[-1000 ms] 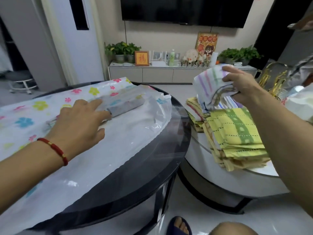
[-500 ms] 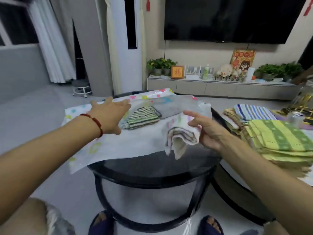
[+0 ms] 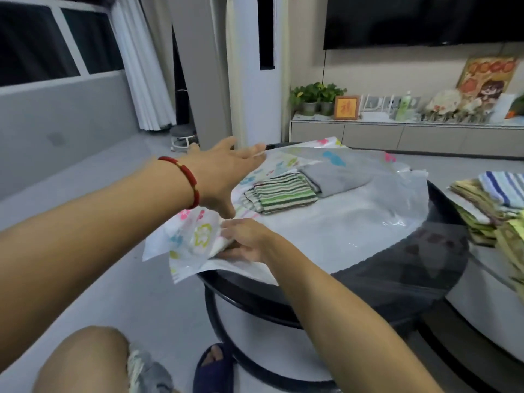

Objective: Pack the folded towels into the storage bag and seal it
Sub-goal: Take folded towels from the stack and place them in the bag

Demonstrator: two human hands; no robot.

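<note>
The storage bag (image 3: 354, 222), clear plastic with a flower print, lies flat on the round black glass table (image 3: 397, 282). A green striped towel (image 3: 280, 194) and a grey towel (image 3: 337, 180) lie side by side under its top layer. My right hand (image 3: 246, 242) is at the bag's near left corner, fingers on a pale folded towel (image 3: 204, 239) that shows through the printed plastic. My left hand (image 3: 224, 177), with a red bracelet on its wrist, stretches over the bag's left edge, fingers straight and apart, holding nothing.
A pile of folded towels (image 3: 496, 205), yellow-green and blue striped, sits on a lower white table at the right. A long cabinet (image 3: 397, 137) with plants and frames runs along the far wall. My knee and slippered feet are below the table's edge.
My right hand has carried the pale striped towel from the table's front edge into the bag's near left corner. My left hand has shifted from the green towel toward the bag's left edge.
</note>
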